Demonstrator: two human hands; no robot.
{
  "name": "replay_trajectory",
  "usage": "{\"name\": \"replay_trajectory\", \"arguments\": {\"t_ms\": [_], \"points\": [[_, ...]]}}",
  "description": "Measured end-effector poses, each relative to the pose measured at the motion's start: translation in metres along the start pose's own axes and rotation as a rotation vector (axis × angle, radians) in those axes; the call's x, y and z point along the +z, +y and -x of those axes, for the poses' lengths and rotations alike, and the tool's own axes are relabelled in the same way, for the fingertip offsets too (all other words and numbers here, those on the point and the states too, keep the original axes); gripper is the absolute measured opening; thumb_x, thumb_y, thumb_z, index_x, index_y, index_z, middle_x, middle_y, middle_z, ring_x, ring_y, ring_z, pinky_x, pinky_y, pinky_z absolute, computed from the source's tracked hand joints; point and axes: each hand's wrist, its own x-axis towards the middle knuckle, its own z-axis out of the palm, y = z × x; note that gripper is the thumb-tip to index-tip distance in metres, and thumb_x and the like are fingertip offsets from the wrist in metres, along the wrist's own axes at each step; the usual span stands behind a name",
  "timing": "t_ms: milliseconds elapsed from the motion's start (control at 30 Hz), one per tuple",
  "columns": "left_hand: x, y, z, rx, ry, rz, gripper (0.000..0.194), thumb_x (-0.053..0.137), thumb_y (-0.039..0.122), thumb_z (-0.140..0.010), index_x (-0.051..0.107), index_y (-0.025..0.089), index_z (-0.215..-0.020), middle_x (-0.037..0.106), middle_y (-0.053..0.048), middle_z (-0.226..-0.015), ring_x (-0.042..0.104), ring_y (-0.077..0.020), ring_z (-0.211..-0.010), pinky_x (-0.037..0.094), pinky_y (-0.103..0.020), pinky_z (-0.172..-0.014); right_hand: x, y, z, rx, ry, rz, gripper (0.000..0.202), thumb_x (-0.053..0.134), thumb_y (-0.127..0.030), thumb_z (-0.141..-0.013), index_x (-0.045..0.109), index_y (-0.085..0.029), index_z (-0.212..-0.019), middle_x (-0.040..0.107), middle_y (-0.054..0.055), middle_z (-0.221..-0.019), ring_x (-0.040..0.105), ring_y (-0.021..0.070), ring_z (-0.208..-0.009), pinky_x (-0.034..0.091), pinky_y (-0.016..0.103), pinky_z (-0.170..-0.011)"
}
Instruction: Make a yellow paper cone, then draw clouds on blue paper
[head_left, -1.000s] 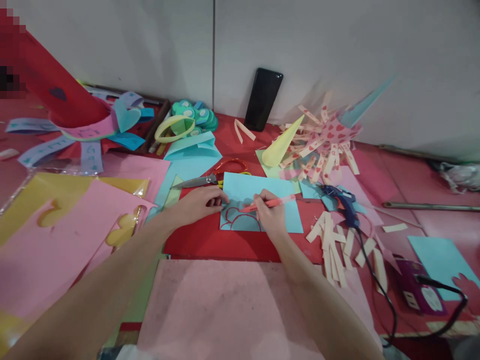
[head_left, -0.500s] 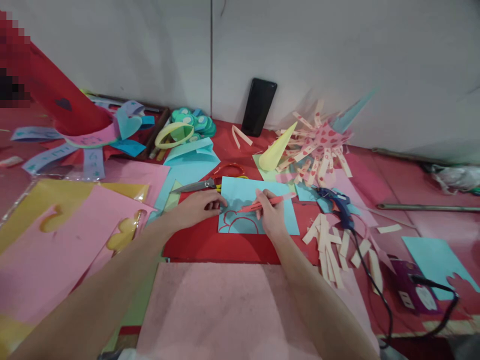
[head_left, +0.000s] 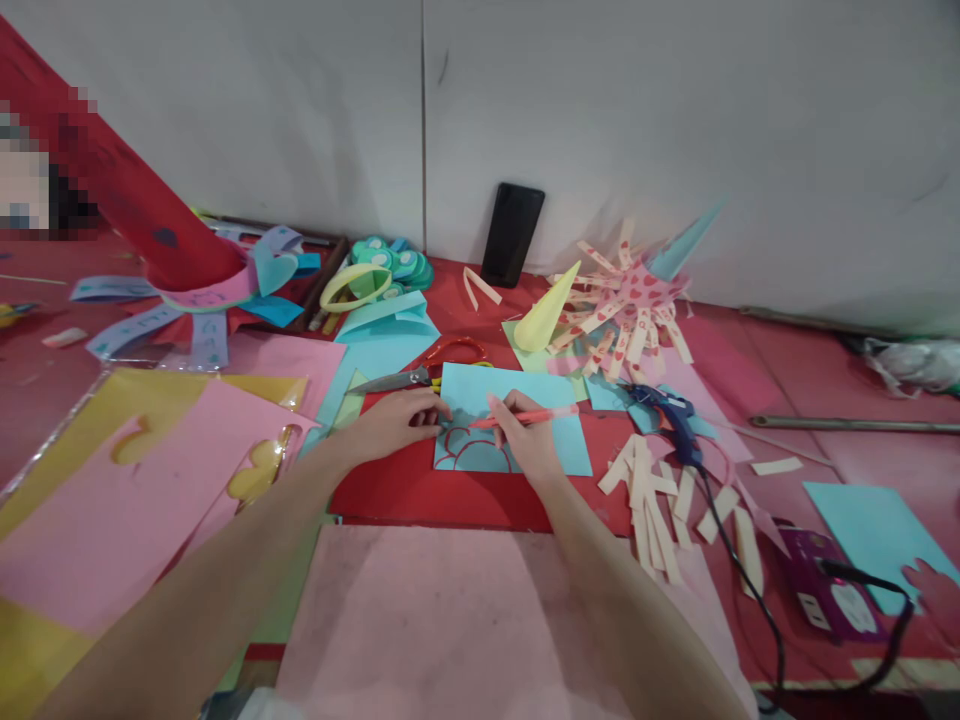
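My right hand [head_left: 525, 432] is closed around a red marker pen [head_left: 551, 414], its tip over a light blue sheet of paper [head_left: 566, 445]. A red outline of curved lobes, like a flower or cloud, shows on the lower left of that sheet. At the sheet's left edge, my left hand [head_left: 401, 418] has curled fingers pressed on the paper. Beneath the sheet lies red paper [head_left: 420, 500]. Just behind my left hand are scissors [head_left: 397, 381] with red and yellow handles, partly covered by the blue sheet.
A glue gun [head_left: 675, 420] with a cord and cream paper strips [head_left: 651, 510] lie right. Behind are a yellow cone [head_left: 547, 315], a spiky paper crown [head_left: 637, 295] and a leaning phone [head_left: 513, 235]. Cut pink paper [head_left: 172, 490] and a red paper cone [head_left: 150, 210] are left.
The camera view has shifted slightly. My right hand and the marker have moved a little left along the top of the outline. My left hand stays at the sheet's edge.
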Motion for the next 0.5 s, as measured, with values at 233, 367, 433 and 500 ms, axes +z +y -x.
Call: {"name": "replay_trajectory", "arguments": {"t_ms": [233, 367, 433, 500], "points": [[0.001, -0.002, 0.002, 0.013, 0.006, 0.004, 0.013, 0.047, 0.026, -0.078, 0.056, 0.020, -0.086, 0.053, 0.001, -0.074, 0.049, -0.0109, -0.065, 0.039, -0.021, -0.059, 0.001, 0.005, 0.001, -0.021, -0.002, 0.144, 0.035, 0.049, -0.035, -0.080, 0.036, -0.021, -0.051, 0.039, -0.009, -0.033, 0.036, 0.0068, -0.034, 0.034, 0.021, -0.047], [0.001, -0.001, 0.002, 0.011, 0.002, 0.000, 0.013, 0.048, 0.025, -0.078, 0.056, 0.019, -0.087, 0.053, 0.001, -0.075, 0.049, -0.0108, -0.065, 0.039, -0.021, -0.060, 0.001, 0.008, 0.000, -0.026, -0.001, 0.170, 0.034, 0.049, -0.036, -0.079, 0.035, -0.021, -0.051, 0.042, -0.008, -0.035, 0.038, 0.0074, -0.036, 0.036, 0.021, -0.049], [0.000, -0.001, 0.001, 0.008, 0.000, -0.004, 0.013, 0.048, 0.025, -0.077, 0.056, 0.019, -0.086, 0.053, 0.001, -0.074, 0.049, -0.0110, -0.065, 0.039, -0.022, -0.060, 0.001, 0.010, 0.000, -0.021, -0.007, 0.161, 0.034, 0.049, -0.035, -0.078, 0.034, -0.022, -0.051, 0.041, -0.009, -0.035, 0.038, 0.0076, -0.036, 0.037, 0.021, -0.049], [0.000, -0.001, 0.001, 0.008, 0.001, -0.006, 0.013, 0.048, 0.025, -0.077, 0.056, 0.020, -0.086, 0.053, 0.001, -0.074, 0.049, -0.0111, -0.065, 0.039, -0.022, -0.060, 0.001, 0.012, 0.000, -0.019, -0.017, 0.125, 0.033, 0.049, -0.032, -0.078, 0.032, -0.022, -0.051, 0.038, -0.010, -0.033, 0.036, 0.0073, -0.034, 0.039, 0.022, -0.051]]}}
